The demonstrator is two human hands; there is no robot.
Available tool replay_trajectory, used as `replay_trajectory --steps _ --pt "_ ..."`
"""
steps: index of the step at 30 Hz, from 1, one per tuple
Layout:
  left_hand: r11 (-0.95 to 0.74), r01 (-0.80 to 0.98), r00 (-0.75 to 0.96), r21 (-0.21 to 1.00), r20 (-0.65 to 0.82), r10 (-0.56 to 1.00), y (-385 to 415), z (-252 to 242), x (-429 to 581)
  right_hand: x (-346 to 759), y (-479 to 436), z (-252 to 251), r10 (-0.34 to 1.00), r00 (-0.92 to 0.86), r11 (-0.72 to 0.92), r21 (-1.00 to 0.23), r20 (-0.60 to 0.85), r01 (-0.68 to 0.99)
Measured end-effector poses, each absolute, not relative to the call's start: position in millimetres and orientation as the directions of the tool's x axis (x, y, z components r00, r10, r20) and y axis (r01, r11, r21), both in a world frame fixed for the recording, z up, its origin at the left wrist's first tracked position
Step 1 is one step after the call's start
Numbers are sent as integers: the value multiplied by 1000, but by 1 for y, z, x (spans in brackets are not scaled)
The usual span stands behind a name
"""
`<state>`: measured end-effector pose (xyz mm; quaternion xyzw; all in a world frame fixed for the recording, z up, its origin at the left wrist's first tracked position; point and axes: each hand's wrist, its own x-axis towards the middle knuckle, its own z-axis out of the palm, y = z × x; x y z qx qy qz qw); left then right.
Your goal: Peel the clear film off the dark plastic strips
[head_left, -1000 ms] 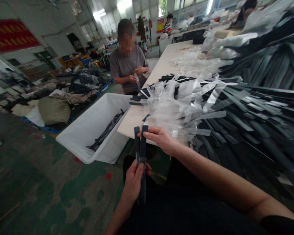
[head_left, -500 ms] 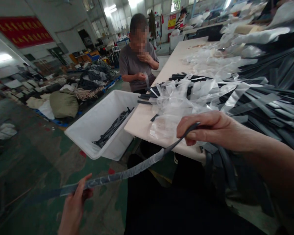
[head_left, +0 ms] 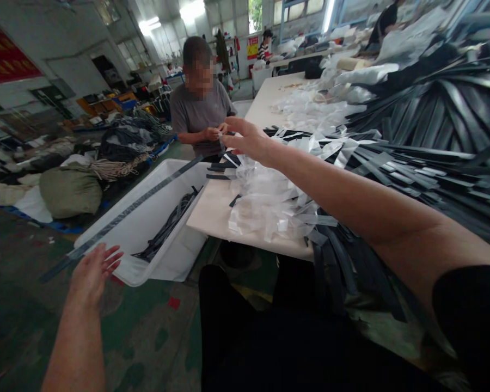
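Head camera view, looking down past a dark lap across a workshop. Nearest, low on the left, the person's left hand [head_left: 90, 272] is raised with its fingers spread and holds nothing. Its fingertips are just beside the lower end of a long, narrow dark strip [head_left: 122, 215] with a glossy clear covering. The strip slants up to the right in the air, over a white plastic bin [head_left: 175, 256]. It looks light, thin and limp, likely to sag or whip if held at one end, and the shiny cover may be slippery. A pinch near each end, or a fold at the middle, seems the surest hold. The bin stands on the floor against the tabletop [head_left: 212, 207] and holds only a small tangle of similar dark strips [head_left: 167, 228] along its bottom. On the tabletop lies a loose heap of clear plastic sleeves [head_left: 269, 201]. Beyond that is a large pile of black strips [head_left: 433, 163], some spilling over the near edge. The person's right hand [head_left: 247, 140] reaches forward above the sleeves. The strip's upper end stops just short of it, and I cannot tell whether its fingers pinch anything. Farther off, a co-worker [head_left: 200, 114] in a grey shirt stands at the tabletop's far corner, both hands together on something small. Behind, sacks and bundles [head_left: 69, 190] lie on the floor.
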<state>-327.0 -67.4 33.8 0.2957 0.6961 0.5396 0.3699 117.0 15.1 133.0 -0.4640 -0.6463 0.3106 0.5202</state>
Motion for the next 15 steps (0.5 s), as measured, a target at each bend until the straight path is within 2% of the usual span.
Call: replay_trajectory --steps 2,5,8,11,13,15 --pt "206 63 -431 977 -159 888 -64 11 -293 130 -12 122 905 -51 417 -860 422 294" --pt "99 276 -96 956 -75 993 -69 -28 -220 143 -60 97 914 -96 406 -872 395 275" --pt "-132 531 148 837 63 987 -73 -53 -148 140 -102 59 937 -93 346 -927 336 144" --pt "-291 600 229 745 188 955 -73 -58 -103 124 -125 13 955 -62 290 -957 289 8" --pt "-291 562 219 774 199 955 -71 -53 -90 113 -127 -16 955 -47 292 -956 292 -7" --pt "-249 510 224 823 153 963 -71 -44 -86 106 -120 -38 947 -35 322 -945 320 56"
